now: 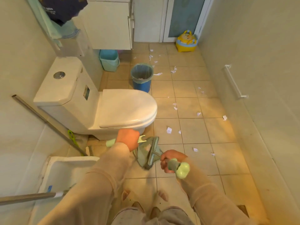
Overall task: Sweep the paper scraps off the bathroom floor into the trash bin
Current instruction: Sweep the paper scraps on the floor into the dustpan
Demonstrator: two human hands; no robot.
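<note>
Left hand [129, 139] fingers clamped on dustpan [146, 155] handle; right hand [170, 160] fingers clamped on broom [152, 154] handle. Paper scraps [169, 130] scattered across floor tiles [191, 130]; blue trash bin [142, 77] beyond toilet [126, 108]

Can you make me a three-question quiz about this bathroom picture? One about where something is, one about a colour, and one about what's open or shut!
1. Where is the trash bin?
A. Beyond the toilet, on the floor
B. On the toilet lid
C. Beside the person's feet

2. What colour is the small potty by the door?
A. Red
B. Yellow
C. Black

3. How is the toilet lid?
A. Up
B. Missing
C. Down

Answers:
1. A: the bin stands on the tiles past the bowl.
2. B: its body is yellow.
3. C: the lid lies flat over the bowl.

The left hand holds the dustpan handle; the right hand holds the broom.
</note>
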